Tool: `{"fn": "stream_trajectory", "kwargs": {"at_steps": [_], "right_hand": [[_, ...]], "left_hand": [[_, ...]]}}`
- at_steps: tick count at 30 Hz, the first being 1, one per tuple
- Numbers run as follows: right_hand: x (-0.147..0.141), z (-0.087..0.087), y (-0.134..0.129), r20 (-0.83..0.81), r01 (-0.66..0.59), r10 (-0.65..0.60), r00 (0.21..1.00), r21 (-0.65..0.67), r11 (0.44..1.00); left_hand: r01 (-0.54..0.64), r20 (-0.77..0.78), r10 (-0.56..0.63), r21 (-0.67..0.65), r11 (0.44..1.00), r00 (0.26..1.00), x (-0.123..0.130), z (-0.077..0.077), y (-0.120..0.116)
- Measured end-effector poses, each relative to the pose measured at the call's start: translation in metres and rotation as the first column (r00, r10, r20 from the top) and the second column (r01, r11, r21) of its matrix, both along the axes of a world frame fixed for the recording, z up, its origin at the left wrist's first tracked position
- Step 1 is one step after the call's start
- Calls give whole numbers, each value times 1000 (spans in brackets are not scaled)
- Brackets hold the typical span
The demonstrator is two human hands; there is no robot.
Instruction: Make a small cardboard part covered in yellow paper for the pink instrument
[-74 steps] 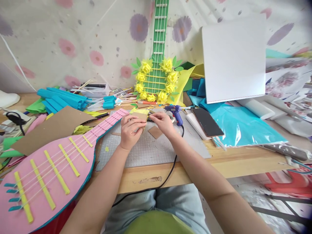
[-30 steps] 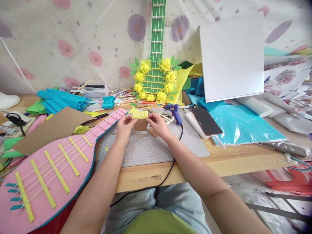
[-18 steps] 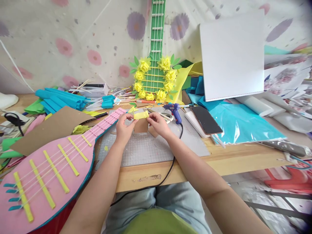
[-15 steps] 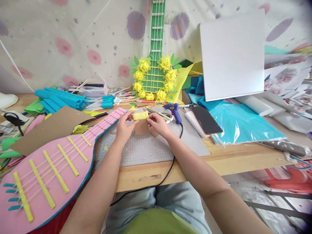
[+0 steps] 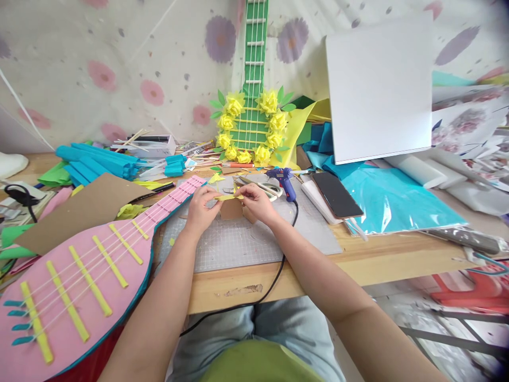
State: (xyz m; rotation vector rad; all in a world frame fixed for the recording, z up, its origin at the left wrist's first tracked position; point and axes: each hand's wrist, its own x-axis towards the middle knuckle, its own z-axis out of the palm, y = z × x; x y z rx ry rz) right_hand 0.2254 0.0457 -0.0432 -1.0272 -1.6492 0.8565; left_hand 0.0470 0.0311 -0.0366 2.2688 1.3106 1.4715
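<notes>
A narrow strip of yellow crepe paper (image 5: 228, 198) stretches between my two hands above the cutting mat (image 5: 254, 249). My left hand (image 5: 202, 208) pinches its left end, and my right hand (image 5: 256, 200) pinches the other end. The strip looks thin, seen nearly edge-on. Just below it stands a small brown cardboard piece (image 5: 231, 210). Behind my right hand lie scissors (image 5: 272, 190), partly hidden by the fingers. A blue glue gun (image 5: 284, 183) rests to their right, its black cord running down over the table edge.
A pink paper guitar (image 5: 87, 286) lies at the left, beside a cardboard sheet (image 5: 83, 209). At the back leans a green guitar (image 5: 251, 124) with yellow paper flowers. To the right are a phone (image 5: 338, 195), a blue plastic-wrapped pack (image 5: 401, 204) and a white board (image 5: 379, 95).
The yellow strip has turned from showing its broad face to nearly edge-on. Both hands stay in about the same place, still holding its ends.
</notes>
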Motion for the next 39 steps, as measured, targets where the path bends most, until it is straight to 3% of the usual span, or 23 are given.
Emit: {"fn": "stream_trajectory", "kwargs": {"at_steps": [3,5,8,9,12,17,21,25,27,29,32,34,36,39], "right_hand": [[0,2,-2,40,17,-18,999,27,999],[-1,4,-4,70,15,-18,997,49,999],[-2,6,-5,104,-13,3,995,93,996],[-2,6,-5,109,-21,10,994,104,994],[-3,6,-5,121,-36,20,992,128,991],[-3,6,-6,135,-40,20,991,149,988],[-4,7,-7,125,-47,29,992,137,989],[-6,10,-9,83,-57,47,995,127,990],[-4,15,-10,75,-57,48,996,117,992],[5,25,-11,94,-49,37,995,124,991],[34,45,-14,166,-38,17,986,127,991],[61,57,-16,256,22,-29,966,32,999],[88,65,-16,444,130,-87,892,-69,989],[119,63,-9,728,400,-222,649,-78,913]], "left_hand": [[41,-80,-40,9,999,996,-4,12,-7],[72,1,-72,3,997,997,-8,22,-7],[31,163,-18,-78,996,987,-11,37,3],[21,137,-3,-131,991,991,-10,42,8],[104,-124,-149,-313,944,981,-1,56,20],[75,-444,-308,-469,880,842,16,78,28],[50,-507,-394,-565,824,766,21,84,32],[22,-496,-416,-622,783,762,20,84,35],[42,-438,-387,-617,786,812,15,83,34],[59,-302,-292,-595,802,907,7,82,32],[41,47,-16,-596,802,999,-6,76,27],[80,342,181,-626,776,922,-14,68,25],[178,580,310,-633,753,753,-17,56,23],[265,756,422,-597,757,500,-14,36,21]]}}
